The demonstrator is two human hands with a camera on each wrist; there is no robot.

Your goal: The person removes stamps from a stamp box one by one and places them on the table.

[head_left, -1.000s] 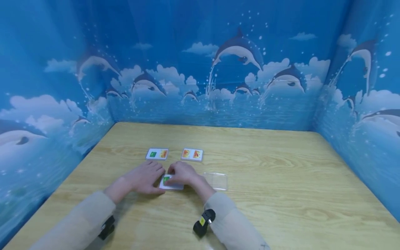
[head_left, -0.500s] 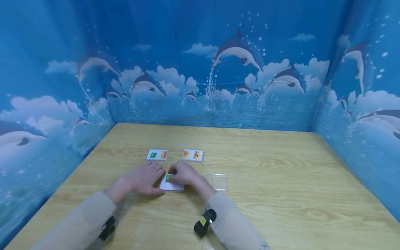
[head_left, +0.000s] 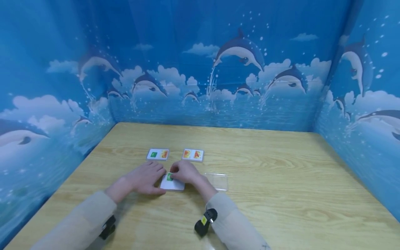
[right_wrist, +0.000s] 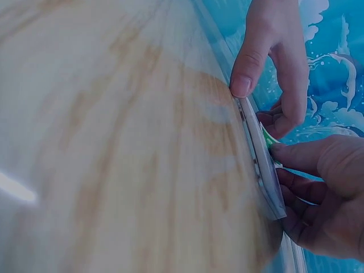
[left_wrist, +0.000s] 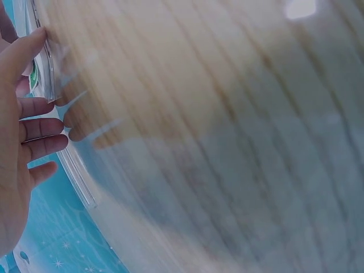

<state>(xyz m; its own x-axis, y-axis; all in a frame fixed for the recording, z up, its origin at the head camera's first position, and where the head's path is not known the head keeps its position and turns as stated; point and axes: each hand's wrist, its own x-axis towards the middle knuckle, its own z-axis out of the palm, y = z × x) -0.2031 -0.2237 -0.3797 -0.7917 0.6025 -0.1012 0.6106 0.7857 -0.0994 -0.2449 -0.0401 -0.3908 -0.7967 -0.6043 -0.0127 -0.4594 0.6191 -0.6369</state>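
Observation:
A white-topped card box (head_left: 172, 186) lies flat on the table between both hands. My left hand (head_left: 147, 177) holds its left end, the thumb at the near edge and the fingers at the far side. At the box's far edge, my right hand (head_left: 186, 172) pinches a card with a green picture (head_left: 169, 176). In the right wrist view this green-printed card (right_wrist: 269, 140) curves up from the top of the box, under the right thumb. The right fingertips are partly hidden in the head view. The left hand (left_wrist: 17, 136) has its other fingers spread beside the box.
A clear plastic lid (head_left: 217, 181) lies just right of the box, partly behind the right wrist. Beyond the hands are a card with green and orange pictures (head_left: 157, 154) and one with two orange pictures (head_left: 193, 155). A dolphin-print curtain (head_left: 212, 104) borders the wooden table (head_left: 281, 180).
The right hand has shifted slightly up and right, and the green picture has moved with it. More white shows on the box top. The left hand stays where it was.

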